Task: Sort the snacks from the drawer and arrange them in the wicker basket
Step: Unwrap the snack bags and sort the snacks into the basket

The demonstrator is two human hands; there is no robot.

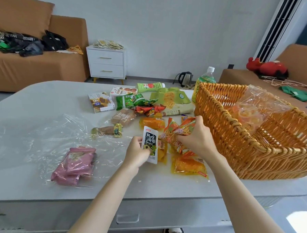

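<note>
Snack packets lie spread over the grey table (43, 96). My left hand (137, 153) grips a black-and-white seaweed packet (150, 143) just above the table. To its right, my right hand (197, 136) grips a bunch of orange patterned snack packets (179, 130) beside the wicker basket (240, 138). The basket stands at the table's right end and holds a clear plastic bag (256, 107). More orange packets (190, 166) lie under my hands. Pink packets (75, 165) lie at the left on clear plastic film (23, 138).
Green and red packets (132, 101), two small boxes (100, 102) and a green pouch (169, 96) fill the table's far middle. A green bottle (205, 78) stands behind the basket. A drawer front (127, 218) is below the table edge. Sofas and a white nightstand (106, 63) stand beyond.
</note>
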